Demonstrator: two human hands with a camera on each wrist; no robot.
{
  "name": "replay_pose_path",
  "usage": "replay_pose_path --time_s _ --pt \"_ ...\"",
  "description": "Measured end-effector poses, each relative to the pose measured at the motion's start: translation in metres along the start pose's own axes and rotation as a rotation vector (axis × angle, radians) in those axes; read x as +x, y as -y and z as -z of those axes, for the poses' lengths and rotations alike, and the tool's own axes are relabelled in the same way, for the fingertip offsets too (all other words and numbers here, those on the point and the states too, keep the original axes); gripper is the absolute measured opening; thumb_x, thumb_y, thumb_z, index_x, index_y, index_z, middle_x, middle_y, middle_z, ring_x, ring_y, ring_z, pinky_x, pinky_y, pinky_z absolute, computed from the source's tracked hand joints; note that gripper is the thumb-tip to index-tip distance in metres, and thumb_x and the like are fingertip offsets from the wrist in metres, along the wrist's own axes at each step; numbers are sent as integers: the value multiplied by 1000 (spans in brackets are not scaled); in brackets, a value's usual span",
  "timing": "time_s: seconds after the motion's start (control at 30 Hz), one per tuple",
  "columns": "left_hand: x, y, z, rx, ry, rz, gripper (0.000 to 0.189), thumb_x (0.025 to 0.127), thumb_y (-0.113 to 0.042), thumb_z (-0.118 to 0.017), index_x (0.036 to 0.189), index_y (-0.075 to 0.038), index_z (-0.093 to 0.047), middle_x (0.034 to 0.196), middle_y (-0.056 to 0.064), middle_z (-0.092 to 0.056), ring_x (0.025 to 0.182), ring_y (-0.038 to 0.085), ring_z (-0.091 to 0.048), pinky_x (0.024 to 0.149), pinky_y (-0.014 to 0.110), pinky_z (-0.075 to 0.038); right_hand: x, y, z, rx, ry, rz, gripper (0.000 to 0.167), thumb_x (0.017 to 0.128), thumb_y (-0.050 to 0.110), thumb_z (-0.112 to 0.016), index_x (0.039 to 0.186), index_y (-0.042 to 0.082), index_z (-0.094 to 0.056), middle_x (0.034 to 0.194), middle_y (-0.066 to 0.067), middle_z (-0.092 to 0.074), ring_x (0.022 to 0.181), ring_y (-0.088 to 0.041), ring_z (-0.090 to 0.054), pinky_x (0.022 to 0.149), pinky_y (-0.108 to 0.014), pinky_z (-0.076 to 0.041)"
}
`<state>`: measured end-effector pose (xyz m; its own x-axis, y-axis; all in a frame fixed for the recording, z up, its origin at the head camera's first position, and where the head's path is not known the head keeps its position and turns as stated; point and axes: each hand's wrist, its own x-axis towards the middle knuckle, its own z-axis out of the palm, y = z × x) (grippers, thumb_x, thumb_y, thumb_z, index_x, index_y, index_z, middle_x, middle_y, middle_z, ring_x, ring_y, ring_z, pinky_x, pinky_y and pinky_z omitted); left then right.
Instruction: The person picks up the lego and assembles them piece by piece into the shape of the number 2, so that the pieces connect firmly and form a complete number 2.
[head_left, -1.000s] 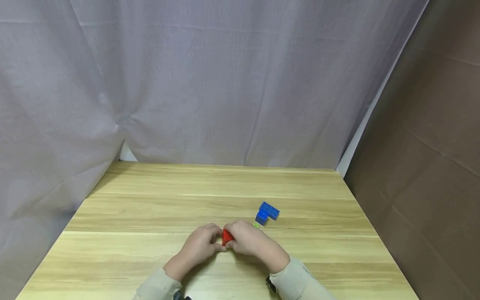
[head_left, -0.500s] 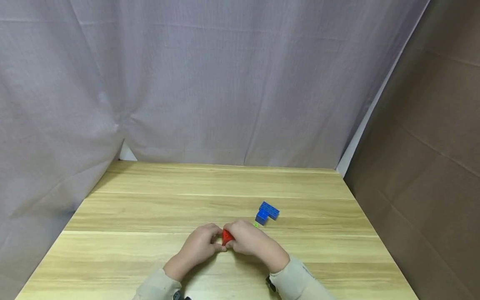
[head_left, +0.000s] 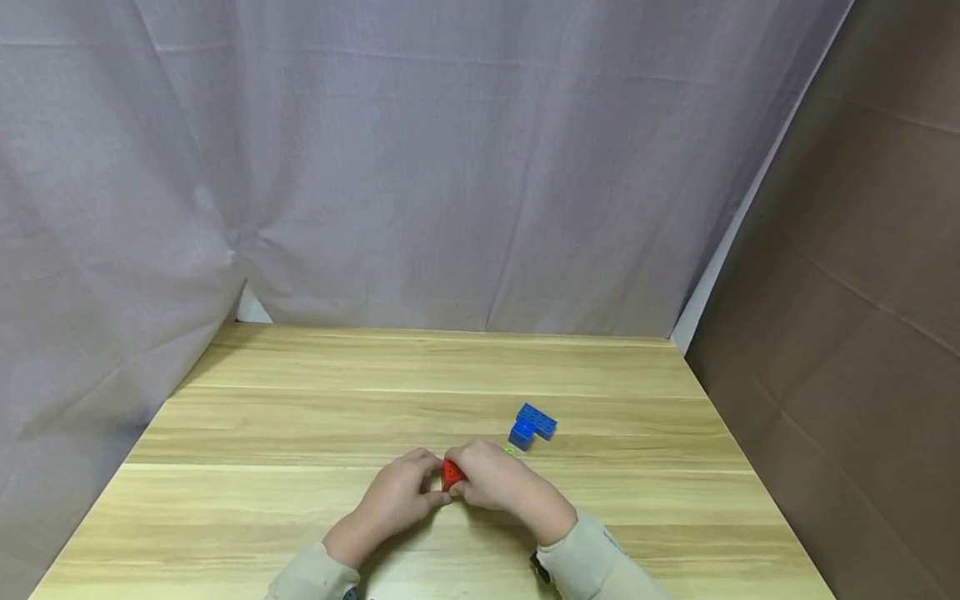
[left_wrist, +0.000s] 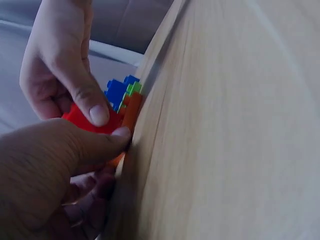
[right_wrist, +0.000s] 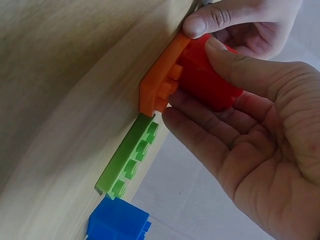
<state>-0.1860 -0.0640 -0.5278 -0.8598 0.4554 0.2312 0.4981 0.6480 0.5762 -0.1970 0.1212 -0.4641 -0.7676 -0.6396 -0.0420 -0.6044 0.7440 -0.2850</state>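
Note:
My right hand [head_left: 491,477] pinches a red toy building block [right_wrist: 202,75] between thumb and fingers. The red block stands against the studded top of a flat orange brick [right_wrist: 157,82], over its end nearer my left hand; whether it is pressed fully down I cannot tell. Bare studs show at the orange brick's other end. My left hand [head_left: 397,492] grips that orange brick near its left end, its thumb along the side in the left wrist view. Both hands meet low in the middle of the head view, where fingers hide most of the orange brick.
A flat green brick [right_wrist: 127,155] lies end to end with the orange one, nearly hidden in the head view. Beyond it are a blue block [head_left: 522,435] and a longer studded blue brick [head_left: 542,422] on the wooden table [head_left: 315,417]. Grey curtain [head_left: 375,167] hangs behind.
The hands and the red block keep almost the same place and pose. Only a very slight shift of the whole head view shows.

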Motion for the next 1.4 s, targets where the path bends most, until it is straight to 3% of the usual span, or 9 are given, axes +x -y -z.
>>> replay_pose_path --time_s 0.27,0.53,0.97,1.4 --pt "-2 -6 5 83 4 -13 34 82 -29 -82 108 -9 -72 99 -4 -62 76 6 -50 61 23 -46 0 1 1 -14 0 -5 17 85 11 -79 83 15 -61 69 11 -50 60 -5 -46 54 -19 -41" --pt "-1 -6 10 105 -40 1 33 80 -38 -83 104 -17 -75 102 -2 -73 96 20 -64 84 45 -53 0 0 -1 -12 4 -7 18 86 14 -79 83 14 -62 69 11 -51 61 -5 -47 55 -19 -43" --pt "0 -2 8 8 -21 34 29 79 -32 -85 103 -17 -78 102 -5 -75 95 16 -65 85 40 -55 0 1 -1 -9 14 -13 17 87 13 -78 84 14 -62 68 10 -50 60 -5 -47 54 -19 -42" --pt "1 0 9 25 -38 5 28 79 -31 -86 102 -17 -78 101 -5 -75 93 13 -65 83 38 -55 1 2 0 -20 17 -13 18 86 12 -78 82 15 -61 68 11 -51 60 -5 -47 55 -19 -43"
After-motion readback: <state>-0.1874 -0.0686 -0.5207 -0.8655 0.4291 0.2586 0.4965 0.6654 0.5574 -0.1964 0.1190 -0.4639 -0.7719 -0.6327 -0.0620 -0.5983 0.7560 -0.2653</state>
